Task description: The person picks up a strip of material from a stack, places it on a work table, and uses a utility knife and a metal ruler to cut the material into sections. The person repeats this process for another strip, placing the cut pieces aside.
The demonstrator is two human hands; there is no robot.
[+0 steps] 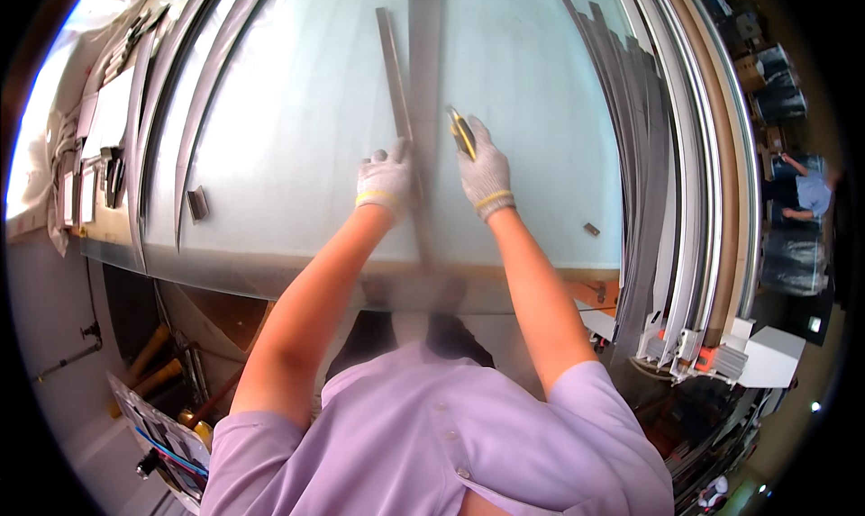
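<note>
My left hand, in a white knitted glove with a yellow cuff band, has its fingers curled at a narrow dark-grey strip. The strip runs away from me over the pale glass-like tabletop. Beside it, to the right, lies a wider flat grey strip. My right hand, gloved the same way, is closed round a yellow-and-black utility knife. The knife's tip points away from me, up and slightly left, just right of the wide strip.
Long grey strips lie bunched along the right side, beside metal rails. More long strips curve along the left. Two small offcuts, one left and one right, rest on the top. Another person is far right.
</note>
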